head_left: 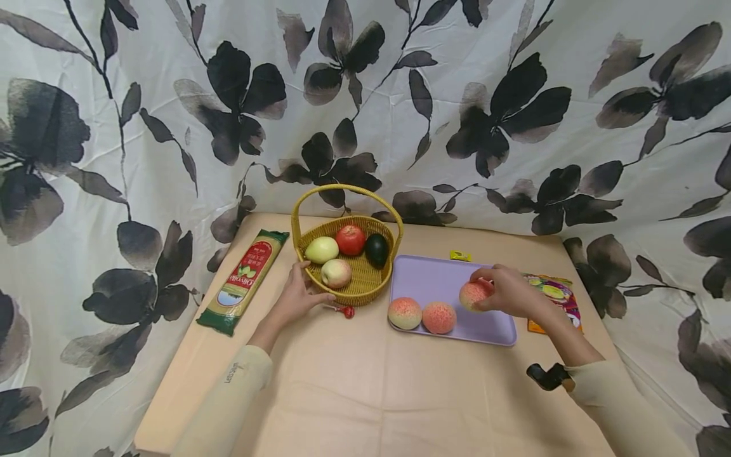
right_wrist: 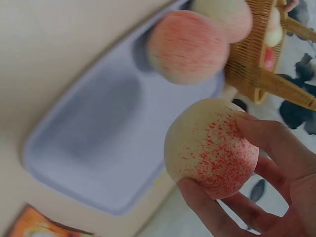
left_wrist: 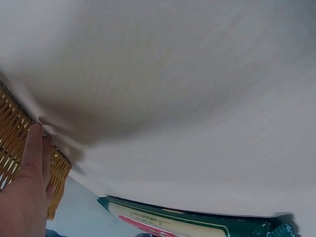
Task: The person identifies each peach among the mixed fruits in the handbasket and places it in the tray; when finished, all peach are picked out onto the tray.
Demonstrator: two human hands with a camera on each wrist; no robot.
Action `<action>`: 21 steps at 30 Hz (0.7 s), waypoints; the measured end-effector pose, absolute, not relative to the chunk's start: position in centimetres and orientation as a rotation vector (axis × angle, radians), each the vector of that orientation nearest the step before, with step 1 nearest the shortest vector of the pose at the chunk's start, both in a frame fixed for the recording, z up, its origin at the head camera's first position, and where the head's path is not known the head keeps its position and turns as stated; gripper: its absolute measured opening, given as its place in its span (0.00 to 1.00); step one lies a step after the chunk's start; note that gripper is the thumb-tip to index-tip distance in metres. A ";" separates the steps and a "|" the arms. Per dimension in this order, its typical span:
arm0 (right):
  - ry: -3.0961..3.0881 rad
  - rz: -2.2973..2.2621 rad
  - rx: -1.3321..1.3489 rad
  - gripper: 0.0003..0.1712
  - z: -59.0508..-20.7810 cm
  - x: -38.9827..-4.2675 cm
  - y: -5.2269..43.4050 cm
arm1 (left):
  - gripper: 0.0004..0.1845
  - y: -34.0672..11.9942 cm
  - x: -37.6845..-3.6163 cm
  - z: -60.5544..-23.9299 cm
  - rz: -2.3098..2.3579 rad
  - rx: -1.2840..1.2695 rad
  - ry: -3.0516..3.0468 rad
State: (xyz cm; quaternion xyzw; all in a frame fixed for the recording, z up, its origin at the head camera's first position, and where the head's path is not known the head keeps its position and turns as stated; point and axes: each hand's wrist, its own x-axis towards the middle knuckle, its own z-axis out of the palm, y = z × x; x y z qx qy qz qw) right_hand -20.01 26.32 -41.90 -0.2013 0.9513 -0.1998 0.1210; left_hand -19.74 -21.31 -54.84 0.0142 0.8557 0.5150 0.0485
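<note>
In the head view, the right hand (head_left: 510, 292), right of centre, holds a peach (head_left: 473, 296) over the right part of the lilac tray (head_left: 485, 333). The right wrist view shows its thumb and fingers curled round the peach's sides, parted only by the fruit's width; whether the peach touches the tray I cannot tell. Two more peaches (head_left: 439, 318) sit side by side at the tray's lower left. The left hand (head_left: 299, 297), left of centre, touches the lower left side of the basket (head_left: 365, 292); in the left wrist view its fingers lie extended along the woven wall, spread rather than wrapped round anything. The basket, handle upright, stands just left of the tray and holds a pale green fruit (head_left: 322, 250), a red fruit (head_left: 350, 240), a dark green fruit (head_left: 377, 250) and a pinkish fruit (head_left: 336, 273). A small red item (head_left: 348, 311) lies just below the basket. At the left of the frame a long green-ended packet (head_left: 245, 280) lies slanted on the table (head_left: 354, 387). A small yellow packet (head_left: 460, 256) lies just beyond the tray's upper edge, and a colourful bag (head_left: 556, 295) lies right of the tray, partly behind the right forearm. Flower-printed cloth (head_left: 428, 165) fills the upper frame.
</note>
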 end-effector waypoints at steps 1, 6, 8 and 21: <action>2.774 -0.586 -0.585 0.28 -42.4 -19.9 26.6 | 0.62 -21.3 -19.7 -54.8 1.565 0.043 2.611; 2.736 -0.592 -0.575 0.27 -44.6 -19.3 27.5 | 0.62 -21.3 -19.6 -54.6 1.549 0.035 2.616; 2.720 -0.597 -0.571 0.28 -45.2 -19.1 27.5 | 0.62 -21.2 -19.6 -54.6 1.552 0.030 2.611; 2.660 -0.612 -0.525 0.27 -47.5 -18.4 26.5 | 0.60 -21.2 -19.5 -54.6 1.582 0.051 2.611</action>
